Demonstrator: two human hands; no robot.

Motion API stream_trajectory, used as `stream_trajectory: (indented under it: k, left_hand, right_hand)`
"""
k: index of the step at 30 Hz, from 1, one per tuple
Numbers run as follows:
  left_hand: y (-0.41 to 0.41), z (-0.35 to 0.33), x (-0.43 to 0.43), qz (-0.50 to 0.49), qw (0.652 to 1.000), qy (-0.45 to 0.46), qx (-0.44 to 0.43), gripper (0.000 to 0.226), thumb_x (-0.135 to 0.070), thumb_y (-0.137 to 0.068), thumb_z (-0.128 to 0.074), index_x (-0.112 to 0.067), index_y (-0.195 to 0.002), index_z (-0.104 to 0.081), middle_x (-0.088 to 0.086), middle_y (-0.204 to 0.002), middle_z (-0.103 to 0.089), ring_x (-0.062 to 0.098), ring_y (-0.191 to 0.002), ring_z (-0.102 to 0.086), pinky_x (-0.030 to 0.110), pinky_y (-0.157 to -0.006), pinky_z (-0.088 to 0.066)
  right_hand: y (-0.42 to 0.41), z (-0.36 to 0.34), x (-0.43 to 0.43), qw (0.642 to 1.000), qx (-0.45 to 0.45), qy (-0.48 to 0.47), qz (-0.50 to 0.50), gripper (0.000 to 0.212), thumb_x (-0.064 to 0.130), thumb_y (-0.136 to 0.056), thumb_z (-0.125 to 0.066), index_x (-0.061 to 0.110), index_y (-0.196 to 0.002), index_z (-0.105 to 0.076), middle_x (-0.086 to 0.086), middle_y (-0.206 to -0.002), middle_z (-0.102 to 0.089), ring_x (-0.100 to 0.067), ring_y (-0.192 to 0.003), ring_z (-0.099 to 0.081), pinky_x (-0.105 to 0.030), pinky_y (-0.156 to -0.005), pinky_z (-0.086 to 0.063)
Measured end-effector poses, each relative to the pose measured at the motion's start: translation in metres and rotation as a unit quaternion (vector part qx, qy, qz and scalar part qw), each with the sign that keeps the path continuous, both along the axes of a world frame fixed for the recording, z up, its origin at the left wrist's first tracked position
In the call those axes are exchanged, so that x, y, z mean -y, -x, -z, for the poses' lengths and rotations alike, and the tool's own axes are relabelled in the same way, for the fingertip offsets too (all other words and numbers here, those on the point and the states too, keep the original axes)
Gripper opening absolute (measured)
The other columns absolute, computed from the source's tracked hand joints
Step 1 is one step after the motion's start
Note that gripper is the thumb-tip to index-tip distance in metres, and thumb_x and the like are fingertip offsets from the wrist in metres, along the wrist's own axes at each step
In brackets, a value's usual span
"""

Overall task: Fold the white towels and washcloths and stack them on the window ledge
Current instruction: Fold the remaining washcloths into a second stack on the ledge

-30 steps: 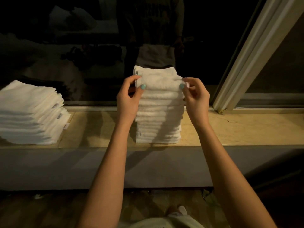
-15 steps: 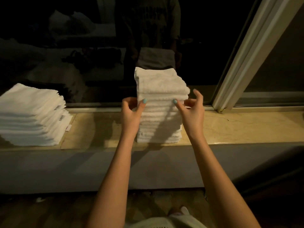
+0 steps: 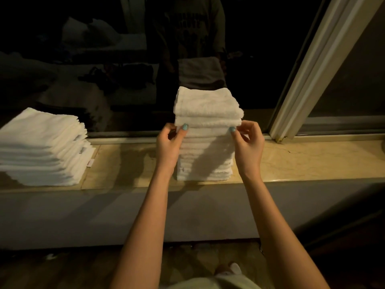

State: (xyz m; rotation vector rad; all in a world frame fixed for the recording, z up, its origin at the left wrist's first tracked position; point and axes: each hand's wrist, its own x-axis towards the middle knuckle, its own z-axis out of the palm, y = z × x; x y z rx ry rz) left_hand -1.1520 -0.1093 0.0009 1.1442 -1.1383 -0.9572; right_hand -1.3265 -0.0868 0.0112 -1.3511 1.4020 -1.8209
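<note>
Along the window ledge (image 3: 291,161): pale marble sill carrying two white piles.
Towel stack (image 3: 41,147): wide, at the left end, well apart from the other pile.
Washcloth stack (image 3: 208,105): tall, narrow, mid-ledge.
Left hand (image 3: 169,142): pinches its left edge near the top.
Right hand (image 3: 249,147): pinches the right edge, same height.

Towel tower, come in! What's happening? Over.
Left hand, right hand pinch washcloth stack near top. Stack upright on window ledge. Bigger towel stack apart, leftward. Nothing blocking.
</note>
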Motion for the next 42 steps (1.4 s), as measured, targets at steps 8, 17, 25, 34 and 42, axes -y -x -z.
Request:
stream_trajectory:
  k: [8,17,25,34,42]
  left_hand:
    - [0.003,-0.001,0.003,0.037,0.992,0.115,0.037,0.056,-0.019,-0.092,-0.061,-0.033,-0.138,-0.031,-0.005,-0.141,-0.041,0.009,-0.13,-0.044,0.021,-0.101,-0.043]
    - [0.001,0.005,0.016,-0.021,0.982,0.151,0.116,0.048,-0.01,-0.086,-0.069,-0.023,-0.127,-0.048,0.004,-0.132,-0.049,0.012,-0.12,-0.05,0.02,-0.092,-0.048]
    - [0.003,0.007,0.024,-0.023,0.977,0.163,0.137,0.056,-0.007,-0.081,-0.072,-0.032,-0.123,-0.045,0.003,-0.13,-0.044,0.007,-0.114,-0.05,0.033,-0.093,-0.051]
    - [-0.005,-0.001,0.032,-0.044,0.933,0.256,0.248,0.027,-0.017,-0.086,-0.068,-0.002,-0.107,-0.06,0.003,-0.141,-0.036,0.01,-0.135,-0.028,0.005,-0.103,-0.027]
    - [-0.009,-0.053,0.061,0.072,0.949,0.136,0.274,0.031,-0.031,-0.095,-0.056,-0.011,-0.118,-0.064,-0.007,-0.133,-0.048,-0.004,-0.115,-0.047,0.008,-0.085,-0.037]
  right_hand:
    - [0.005,0.004,-0.002,0.998,-0.042,-0.043,-0.034,0.056,0.02,-0.087,-0.069,0.024,-0.135,-0.039,0.002,-0.116,-0.056,-0.008,-0.105,-0.057,-0.025,-0.088,-0.052]
    - [0.014,-0.013,0.023,0.956,-0.291,0.027,-0.022,0.054,-0.002,-0.087,-0.061,0.017,-0.136,-0.049,-0.003,-0.112,-0.052,-0.004,-0.084,-0.052,-0.027,-0.083,-0.05]
    - [0.02,-0.003,0.029,0.962,-0.273,0.009,-0.031,0.043,0.0,-0.09,-0.056,0.018,-0.13,-0.054,0.001,-0.114,-0.05,-0.011,-0.086,-0.054,-0.036,-0.084,-0.052]
    - [0.022,0.003,0.026,0.949,-0.311,0.032,-0.031,0.034,0.027,-0.089,-0.064,0.015,-0.121,-0.056,0.006,-0.147,-0.038,-0.019,-0.14,-0.027,-0.041,-0.111,-0.033]
    - [0.018,-0.059,0.064,0.931,-0.364,0.007,-0.022,0.043,0.043,-0.097,-0.043,0.013,-0.12,-0.063,-0.004,-0.111,-0.066,-0.023,-0.109,-0.055,-0.034,-0.087,-0.045]
